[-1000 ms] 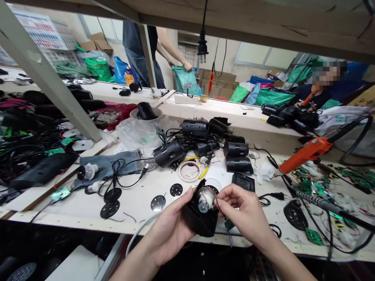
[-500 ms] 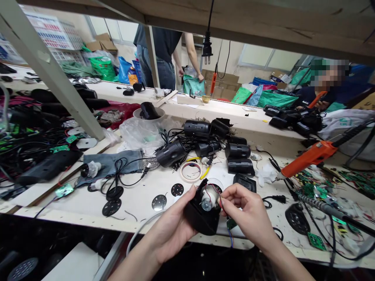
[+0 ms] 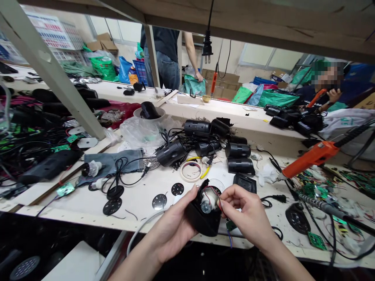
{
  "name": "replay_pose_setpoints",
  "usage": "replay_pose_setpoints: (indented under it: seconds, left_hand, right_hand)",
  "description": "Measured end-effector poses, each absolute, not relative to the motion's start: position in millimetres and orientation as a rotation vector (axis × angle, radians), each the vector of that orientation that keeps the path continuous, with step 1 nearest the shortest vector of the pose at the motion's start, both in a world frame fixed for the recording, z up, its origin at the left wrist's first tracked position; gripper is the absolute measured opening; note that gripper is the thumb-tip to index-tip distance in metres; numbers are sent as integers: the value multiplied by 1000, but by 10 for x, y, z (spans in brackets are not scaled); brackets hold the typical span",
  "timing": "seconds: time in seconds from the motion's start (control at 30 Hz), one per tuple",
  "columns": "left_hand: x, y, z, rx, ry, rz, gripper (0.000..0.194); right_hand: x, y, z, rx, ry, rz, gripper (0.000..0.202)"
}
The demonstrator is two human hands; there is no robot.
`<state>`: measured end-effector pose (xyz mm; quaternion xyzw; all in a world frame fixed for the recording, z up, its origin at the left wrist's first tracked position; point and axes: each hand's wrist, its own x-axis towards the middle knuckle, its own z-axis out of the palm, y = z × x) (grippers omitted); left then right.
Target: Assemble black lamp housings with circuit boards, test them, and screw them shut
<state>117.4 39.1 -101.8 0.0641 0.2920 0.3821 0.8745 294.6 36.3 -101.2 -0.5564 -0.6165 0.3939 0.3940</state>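
Note:
My left hand (image 3: 178, 220) is wrapped round a black plastic housing (image 3: 205, 225), its open side facing up. Inside sits a white motor unit (image 3: 208, 197) with a clear round piece on its near end. Thin red and black wires (image 3: 220, 206) run over the motor to the fingertips of my right hand (image 3: 247, 212), which pinch them at the housing's right edge. Below those fingers hangs a small green circuit board (image 3: 230, 225), partly hidden, with blue wires trailing down from it.
Black cylindrical housings (image 3: 238, 150) and a tape roll (image 3: 190, 171) lie beyond my hands. Perforated black discs (image 3: 112, 207) are at left. An orange electric screwdriver (image 3: 312, 159) hangs at right above circuit boards (image 3: 318, 187). Two people are across the bench.
My hands and the housing stay almost in place, with the motor seen at a slightly different tilt. Behind the bench, one person has shifted and the other's hand has risen.

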Motion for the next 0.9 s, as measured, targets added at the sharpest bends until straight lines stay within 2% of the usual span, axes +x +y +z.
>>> replay_pose_setpoints:
  seconds: [0.37, 0.57, 0.9]
  left_hand:
    - [1201, 410, -1002, 148, 726, 847, 33]
    - [1248, 425, -949, 144, 784, 858, 36]
    - [1236, 422, -936, 227, 821, 843, 42]
  right_hand:
    - [2920, 361, -1067, -1343, -1613, 964, 7]
    - [2919, 368, -1111, -1298, -1631, 971, 16]
    - [2969, 396, -1238, -1175, -1430, 1273, 16]
